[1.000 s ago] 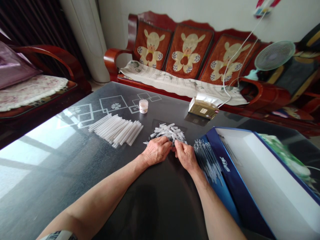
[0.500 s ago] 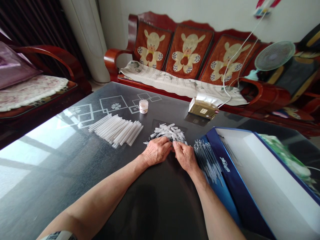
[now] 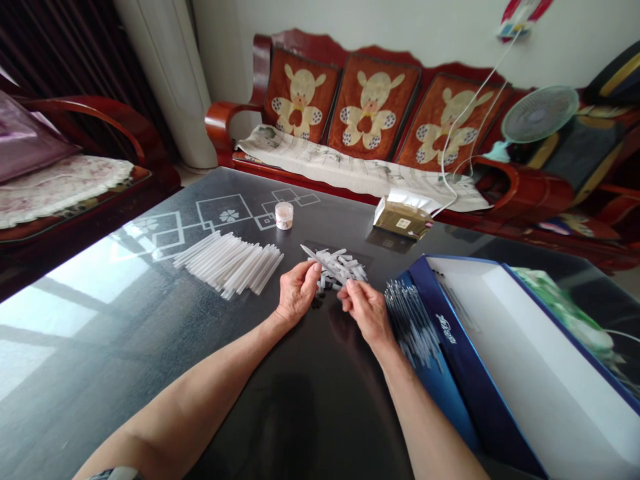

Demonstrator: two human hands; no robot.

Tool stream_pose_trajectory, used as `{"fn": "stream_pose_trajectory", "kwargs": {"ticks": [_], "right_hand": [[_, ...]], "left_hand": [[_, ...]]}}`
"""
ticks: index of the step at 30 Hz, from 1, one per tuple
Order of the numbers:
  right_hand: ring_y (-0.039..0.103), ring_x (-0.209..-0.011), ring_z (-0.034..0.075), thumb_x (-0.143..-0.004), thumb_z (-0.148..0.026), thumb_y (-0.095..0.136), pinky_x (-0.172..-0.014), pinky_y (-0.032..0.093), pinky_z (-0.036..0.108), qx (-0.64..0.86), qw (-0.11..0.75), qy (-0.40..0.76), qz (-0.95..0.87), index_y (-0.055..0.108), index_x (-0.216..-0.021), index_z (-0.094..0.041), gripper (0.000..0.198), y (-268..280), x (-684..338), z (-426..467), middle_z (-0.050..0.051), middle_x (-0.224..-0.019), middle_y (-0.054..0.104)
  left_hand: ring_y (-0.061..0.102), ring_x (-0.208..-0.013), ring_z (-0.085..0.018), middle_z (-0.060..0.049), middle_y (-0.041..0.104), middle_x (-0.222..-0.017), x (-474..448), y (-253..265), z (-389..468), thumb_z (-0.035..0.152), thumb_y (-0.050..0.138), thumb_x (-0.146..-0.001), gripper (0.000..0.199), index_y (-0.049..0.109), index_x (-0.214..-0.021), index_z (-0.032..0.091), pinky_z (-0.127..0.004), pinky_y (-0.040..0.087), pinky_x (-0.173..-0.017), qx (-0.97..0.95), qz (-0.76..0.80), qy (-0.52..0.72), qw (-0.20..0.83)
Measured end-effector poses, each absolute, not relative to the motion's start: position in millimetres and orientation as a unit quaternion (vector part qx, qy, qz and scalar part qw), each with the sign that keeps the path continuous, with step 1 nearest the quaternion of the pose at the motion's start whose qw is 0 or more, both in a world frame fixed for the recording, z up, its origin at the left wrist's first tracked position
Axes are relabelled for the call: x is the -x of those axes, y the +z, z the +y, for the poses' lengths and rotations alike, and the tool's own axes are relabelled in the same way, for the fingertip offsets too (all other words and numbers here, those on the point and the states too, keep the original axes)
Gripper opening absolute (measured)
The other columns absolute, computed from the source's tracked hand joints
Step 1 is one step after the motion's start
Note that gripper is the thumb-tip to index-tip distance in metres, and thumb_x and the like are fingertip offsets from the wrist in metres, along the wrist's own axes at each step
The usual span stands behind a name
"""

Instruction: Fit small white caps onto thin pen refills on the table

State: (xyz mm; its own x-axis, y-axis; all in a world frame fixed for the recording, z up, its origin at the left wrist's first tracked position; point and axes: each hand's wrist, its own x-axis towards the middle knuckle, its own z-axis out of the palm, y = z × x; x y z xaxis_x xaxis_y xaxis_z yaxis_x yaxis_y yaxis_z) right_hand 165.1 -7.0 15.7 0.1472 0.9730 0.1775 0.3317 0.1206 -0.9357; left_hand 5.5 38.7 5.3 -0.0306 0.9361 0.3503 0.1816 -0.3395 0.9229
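Note:
A slim white pen barrel [image 3: 312,253] with a pointed tip slants over a heap of small parts. My left hand [image 3: 299,288] pinches it between thumb and fingers near its upper part. My right hand [image 3: 367,308] has its fingers closed at the lower end of the barrel, which they partly hide. Beneath and behind the hands lies the heap of short white pieces [image 3: 345,263], with some small black pieces at its near edge. To the left, long whitish pen tubes [image 3: 230,263] lie side by side. Thin pen refills [image 3: 410,320] rest by my right wrist.
A long blue box [image 3: 463,367] with a white inside stands at right. A small round jar [image 3: 284,216] and a tissue pack [image 3: 403,217] sit farther back on the dark table [image 3: 210,393]. Beyond it is a wooden sofa [image 3: 225,127]; a fan [image 3: 540,115] stands at right.
Both hands have lifted slightly and drawn apart from over the heap's near edge. The white barrel, hidden before, now shows between them. The view has shifted a little.

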Motion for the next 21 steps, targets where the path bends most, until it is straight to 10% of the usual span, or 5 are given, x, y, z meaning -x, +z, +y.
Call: {"fn": "stream_pose_trajectory", "kwargs": {"ticks": [9,21], "right_hand": [[0.063,-0.064,0.016,-0.091,-0.041,0.049,-0.060,0.049,0.025,0.521,0.397,0.323,-0.683,0.070,-0.086,-0.020,0.030,20,-138,-19,0.004,-0.076,0.070],[0.062,-0.065,0.016,-0.082,-0.022,0.056,-0.067,0.047,0.028,0.625,0.346,0.080,-0.695,0.070,-0.081,-0.021,0.014,17,-183,-5,0.004,-0.080,0.067]], "left_hand": [[0.049,-0.044,-0.007,0.000,0.062,-0.065,-6,9,51,0.055,0.062,-0.081,0.043,0.067,-0.093,0.014,-0.019,0.036,-0.040,-0.455,0.361,0.553,0.598],[0.055,-0.059,-0.007,0.001,0.061,-0.082,0,-5,59,0.033,0.052,-0.089,0.033,0.055,-0.117,0.018,-0.021,0.048,-0.059,-0.572,0.410,0.588,0.399]]}}
